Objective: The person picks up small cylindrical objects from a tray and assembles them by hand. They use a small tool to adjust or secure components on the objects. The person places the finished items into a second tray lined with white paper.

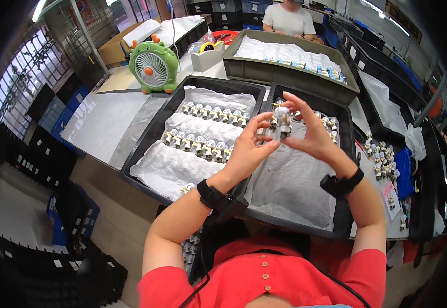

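My right hand (313, 131) holds a small figurine (284, 121) upright between thumb and fingertips. Its top is whitish and its base dark; motion blurs its details. Just left of it is my left hand (252, 143), fingers curved and apart from the thumb, with nothing visibly gripped. Both hands are above the right-hand black tray (344, 205), which is lined with white paper (295, 190). Similar figurines (327, 122) stand along the far part of that tray, partly hidden by my hands. In the left-hand black tray (140, 177), rows of figurines (197, 143) lie between paper folds.
An olive-green bin (249, 66) with blue-topped figurines stands behind the trays. A green fan (154, 66) and a tape dispenser (208, 57) are at the far left. Loose figurines (382, 159) cluster on the right. A person (288, 21) sits across the table.
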Motion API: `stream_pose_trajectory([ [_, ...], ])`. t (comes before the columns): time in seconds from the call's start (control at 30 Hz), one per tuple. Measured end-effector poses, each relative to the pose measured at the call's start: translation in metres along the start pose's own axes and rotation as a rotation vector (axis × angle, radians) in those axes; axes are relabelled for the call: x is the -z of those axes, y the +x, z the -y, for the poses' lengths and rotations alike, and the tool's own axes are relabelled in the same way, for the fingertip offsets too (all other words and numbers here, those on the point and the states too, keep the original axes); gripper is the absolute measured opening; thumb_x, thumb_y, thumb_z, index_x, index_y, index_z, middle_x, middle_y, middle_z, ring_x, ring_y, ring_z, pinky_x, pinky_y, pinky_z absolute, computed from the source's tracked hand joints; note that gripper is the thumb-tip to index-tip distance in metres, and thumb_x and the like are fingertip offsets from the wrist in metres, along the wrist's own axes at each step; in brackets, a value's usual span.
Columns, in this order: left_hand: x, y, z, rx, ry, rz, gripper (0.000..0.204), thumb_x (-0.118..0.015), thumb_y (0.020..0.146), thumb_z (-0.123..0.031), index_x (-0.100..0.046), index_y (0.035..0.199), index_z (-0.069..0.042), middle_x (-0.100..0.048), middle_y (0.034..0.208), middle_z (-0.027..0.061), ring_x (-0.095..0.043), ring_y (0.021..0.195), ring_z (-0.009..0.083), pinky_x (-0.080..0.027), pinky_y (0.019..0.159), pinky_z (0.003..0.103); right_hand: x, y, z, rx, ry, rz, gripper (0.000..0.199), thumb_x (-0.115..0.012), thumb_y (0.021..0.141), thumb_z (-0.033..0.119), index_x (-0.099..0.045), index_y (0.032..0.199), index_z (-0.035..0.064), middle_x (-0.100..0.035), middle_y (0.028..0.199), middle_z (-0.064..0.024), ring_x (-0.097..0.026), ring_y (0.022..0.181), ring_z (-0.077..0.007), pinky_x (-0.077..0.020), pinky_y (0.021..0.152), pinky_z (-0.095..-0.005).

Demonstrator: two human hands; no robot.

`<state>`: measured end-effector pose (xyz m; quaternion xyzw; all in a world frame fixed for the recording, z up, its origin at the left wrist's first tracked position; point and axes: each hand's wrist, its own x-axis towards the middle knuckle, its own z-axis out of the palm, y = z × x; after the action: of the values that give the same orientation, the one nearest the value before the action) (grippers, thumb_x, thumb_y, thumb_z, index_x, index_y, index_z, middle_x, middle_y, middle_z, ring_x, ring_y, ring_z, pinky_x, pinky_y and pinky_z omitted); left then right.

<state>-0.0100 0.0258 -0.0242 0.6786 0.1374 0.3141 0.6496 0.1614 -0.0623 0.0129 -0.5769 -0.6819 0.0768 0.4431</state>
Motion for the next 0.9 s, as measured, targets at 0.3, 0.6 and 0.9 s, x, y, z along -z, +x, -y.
stream_pose_trajectory([
  [0.3,-0.006,0.0,0.001,-0.05,0.006,0.016,0.068,-0.072,0.077,-0.007,-0.035,0.134,-0.011,-0.036,0.122,0.0079,-0.051,0.099,0.0156,-0.049,0.081,0.025,-0.025,-0.014,-0.013,0.227,-0.096,-0.095,0.088,-0.072,0.059,0.001,-0.033,0.138,0.0102,-0.05,0.12,-0.0108,-0.046,0.11,-0.0286,-0.0375,0.097,-0.0385],
  [0.6,-0.008,0.0,0.001,-0.034,-0.176,-0.028,0.048,-0.062,0.083,-0.004,-0.041,0.126,-0.004,-0.043,0.114,0.0056,-0.055,0.09,0.0105,-0.049,0.076,0.024,-0.031,-0.019,-0.012,0.267,0.03,-0.108,0.095,-0.074,0.06,0.003,-0.025,0.141,0.0087,-0.047,0.125,-0.0114,-0.048,0.109,-0.0284,-0.0384,0.094,-0.0391],
  [0.9,-0.003,0.002,0.002,0.08,-0.299,-0.02,0.041,-0.055,0.088,-0.009,-0.043,0.127,-0.002,-0.051,0.114,0.0064,-0.053,0.097,0.0103,-0.046,0.081,0.026,-0.033,-0.025,-0.019,0.01,0.272,-0.058,0.101,-0.078,0.063,0.014,-0.018,0.145,0.0145,-0.047,0.127,-0.008,-0.048,0.112,-0.0225,-0.0398,0.09,-0.036],
])
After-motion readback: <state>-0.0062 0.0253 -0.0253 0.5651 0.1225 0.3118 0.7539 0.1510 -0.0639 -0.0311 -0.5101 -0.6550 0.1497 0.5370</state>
